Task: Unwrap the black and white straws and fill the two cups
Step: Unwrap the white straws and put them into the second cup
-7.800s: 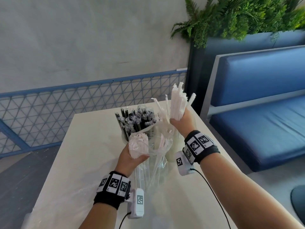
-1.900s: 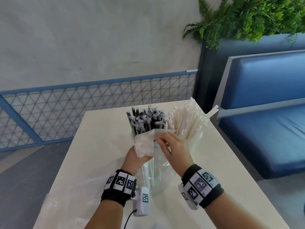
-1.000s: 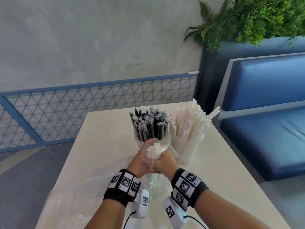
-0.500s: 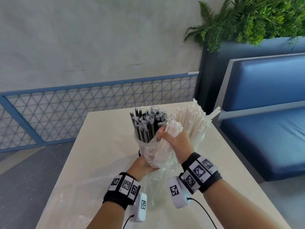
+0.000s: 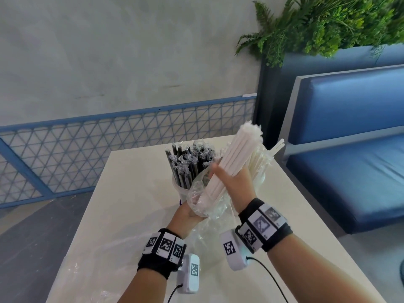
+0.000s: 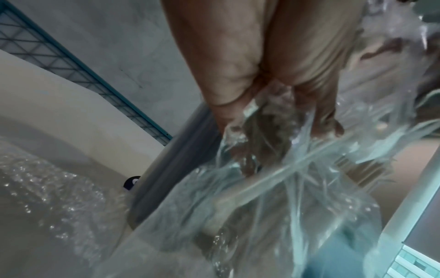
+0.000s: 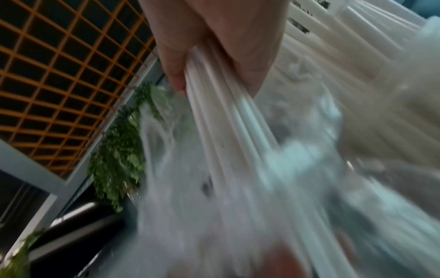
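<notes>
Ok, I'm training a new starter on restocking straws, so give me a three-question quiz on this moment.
1. True or false: the right hand grips a bundle of white straws.
2. What does the left hand hold? A) a cup B) the clear plastic bag C) black straws
3. Fill in: the black straws stand in a cup, each in its own ____ wrapper.

Key: 1 true; 2 B; 3 clear plastic.
</notes>
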